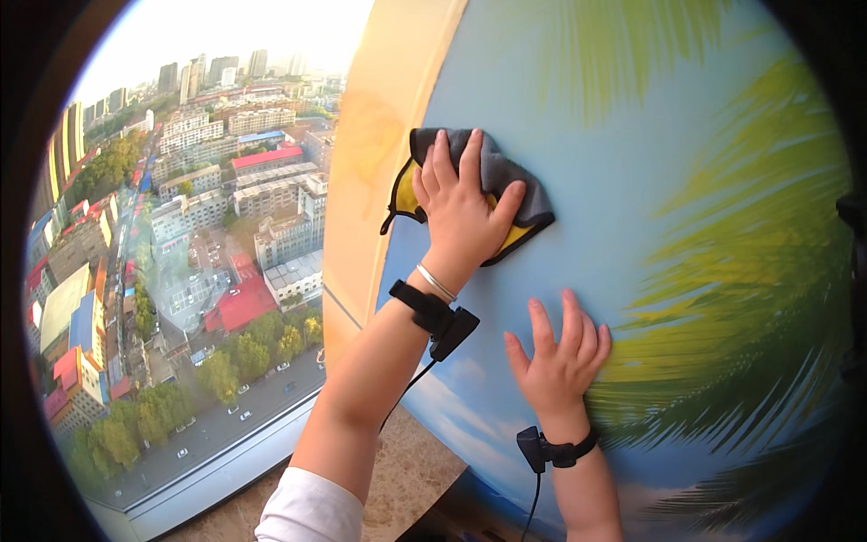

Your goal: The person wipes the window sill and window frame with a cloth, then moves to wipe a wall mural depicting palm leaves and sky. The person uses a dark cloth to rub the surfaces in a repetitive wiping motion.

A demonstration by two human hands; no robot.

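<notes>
My left hand [467, 210] presses a folded cleaning cloth [518, 173] flat against a painted wall panel [576, 223]. The cloth is grey on one side and yellow on the other, with black edging and a small loop at its left corner. It lies close to the panel's left edge. Lower and to the right, my right hand [562, 359] rests on the panel with fingers apart and holds nothing. The panel shows blue sky, clouds and green palm fronds [731, 284].
A cream wall strip [383, 129] borders the panel. Left of it, a large window [196, 271] looks down on city buildings and a road. Below are a white window frame [223, 461] and a brown stone sill [413, 467]. Black wrist straps [433, 315] trail cables.
</notes>
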